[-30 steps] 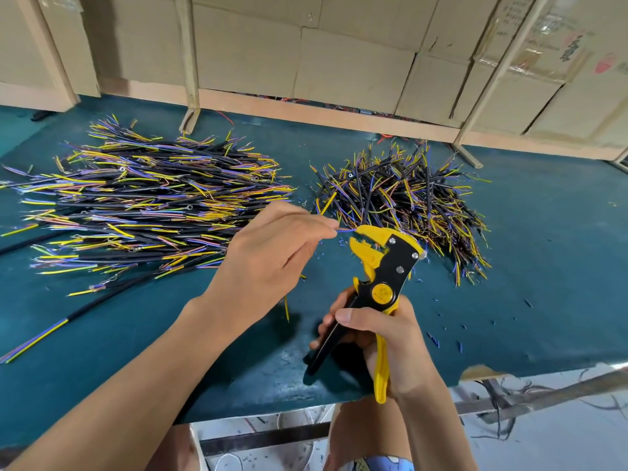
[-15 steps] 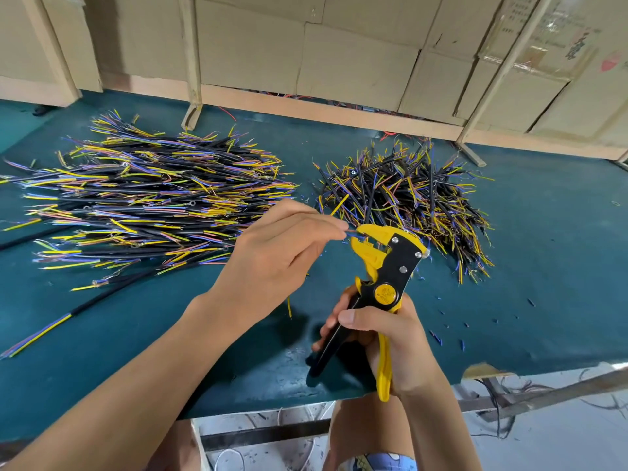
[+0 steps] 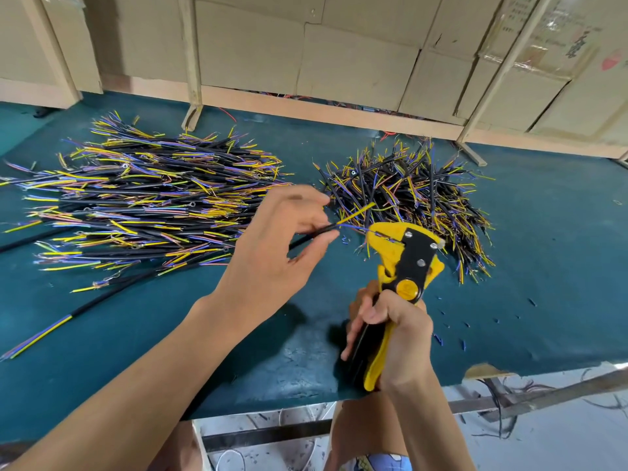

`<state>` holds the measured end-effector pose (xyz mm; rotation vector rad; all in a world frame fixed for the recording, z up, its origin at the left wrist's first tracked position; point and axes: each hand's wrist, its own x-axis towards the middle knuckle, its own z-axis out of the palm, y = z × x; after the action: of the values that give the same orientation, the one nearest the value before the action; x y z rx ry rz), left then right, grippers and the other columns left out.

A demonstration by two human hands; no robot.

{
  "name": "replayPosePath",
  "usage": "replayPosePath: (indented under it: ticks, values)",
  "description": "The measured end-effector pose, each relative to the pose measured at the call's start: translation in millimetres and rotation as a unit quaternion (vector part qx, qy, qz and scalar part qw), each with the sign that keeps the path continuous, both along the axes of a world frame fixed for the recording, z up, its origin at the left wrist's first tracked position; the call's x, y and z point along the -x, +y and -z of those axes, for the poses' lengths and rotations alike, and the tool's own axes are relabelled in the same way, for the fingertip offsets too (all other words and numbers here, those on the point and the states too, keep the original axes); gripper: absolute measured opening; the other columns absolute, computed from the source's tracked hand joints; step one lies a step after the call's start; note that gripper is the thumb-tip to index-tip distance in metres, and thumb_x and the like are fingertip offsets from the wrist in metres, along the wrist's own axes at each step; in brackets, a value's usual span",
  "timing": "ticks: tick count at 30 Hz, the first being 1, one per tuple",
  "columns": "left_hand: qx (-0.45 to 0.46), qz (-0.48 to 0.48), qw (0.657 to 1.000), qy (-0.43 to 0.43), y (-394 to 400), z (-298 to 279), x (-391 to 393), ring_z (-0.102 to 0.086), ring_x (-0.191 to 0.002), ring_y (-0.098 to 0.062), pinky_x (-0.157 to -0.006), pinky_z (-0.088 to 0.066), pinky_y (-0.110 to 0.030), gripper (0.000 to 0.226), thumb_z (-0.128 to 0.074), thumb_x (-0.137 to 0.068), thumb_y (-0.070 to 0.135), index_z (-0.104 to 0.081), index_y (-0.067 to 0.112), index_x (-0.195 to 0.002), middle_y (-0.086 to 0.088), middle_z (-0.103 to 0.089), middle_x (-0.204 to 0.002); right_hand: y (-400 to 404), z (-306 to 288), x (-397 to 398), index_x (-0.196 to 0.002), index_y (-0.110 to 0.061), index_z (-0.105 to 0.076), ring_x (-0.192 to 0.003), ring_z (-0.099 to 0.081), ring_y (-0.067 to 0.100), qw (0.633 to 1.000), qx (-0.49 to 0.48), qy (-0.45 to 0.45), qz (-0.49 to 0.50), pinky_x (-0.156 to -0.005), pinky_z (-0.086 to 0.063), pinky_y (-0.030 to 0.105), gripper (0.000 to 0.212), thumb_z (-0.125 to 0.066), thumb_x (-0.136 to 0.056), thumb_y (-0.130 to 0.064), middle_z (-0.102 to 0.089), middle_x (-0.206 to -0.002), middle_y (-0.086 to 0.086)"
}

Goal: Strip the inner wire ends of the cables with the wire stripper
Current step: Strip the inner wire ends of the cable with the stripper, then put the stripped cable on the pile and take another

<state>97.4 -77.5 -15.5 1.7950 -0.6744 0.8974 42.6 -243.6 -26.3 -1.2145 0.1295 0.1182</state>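
At centre frame, the left hand is pinching a thin black-sheathed cable, feeding its blue inner wire into the head of the yellow-and-black wire stripper. The right hand, lower centre, is squeezing the tool's handles together. One yellow inner wire is sticking up free, apparently not yet stripped. Two heaps of cables are lying on the teal tabletop: a long pile at left, a tangled heap upper right. Much work likely remains.
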Motion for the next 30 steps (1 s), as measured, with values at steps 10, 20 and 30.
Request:
replayPosePath:
  ticks: [10, 20, 30]
  values:
    - [-0.177, -0.005, 0.952, 0.249, 12.2, 5.8, -15.0, -0.062, -0.088, -0.005, -0.084, -0.047, -0.020, 0.044, -0.080, -0.084, 0.030, -0.065, 0.025, -0.126, 0.011, -0.068, -0.098, -1.3, 0.8, -1.4, -0.075, -0.003, -0.067, -0.069, -0.064, 0.035, 0.990, -0.138, -0.016, -0.002, -0.068, -0.058, 0.051, 0.021, -0.074, -0.058, -0.010, -0.059, -0.074, 0.019]
    - [-0.303, -0.094, 0.901, 0.297, -3.9, -16.3, -26.2, -0.062, -0.092, -0.018, -0.080, -0.046, -0.030, 0.009, -0.070, -0.091, 0.030, -0.077, 0.023, -0.091, 0.005, -0.065, -0.085, -5.2, 1.0, -1.7, -0.076, -0.002, -0.068, -0.070, -0.064, 0.035, 0.984, -0.175, -0.021, 0.025, -0.069, -0.059, 0.051, 0.019, -0.073, -0.059, -0.008, -0.059, -0.075, 0.018]
    - [-0.222, -0.023, 0.897, 0.381, -43.5, -122.4, -113.3, -0.067, -0.079, -0.023, -0.067, -0.050, -0.027, 0.033, -0.066, -0.092, 0.034, -0.075, 0.002, -0.090, -0.014, -0.075, -0.090, -5.4, -0.1, -2.1, -0.074, -0.002, -0.070, -0.068, -0.064, 0.034, 0.981, -0.187, -0.013, 0.043, -0.066, -0.059, 0.051, 0.009, -0.066, -0.066, -0.006, -0.058, -0.073, 0.020]
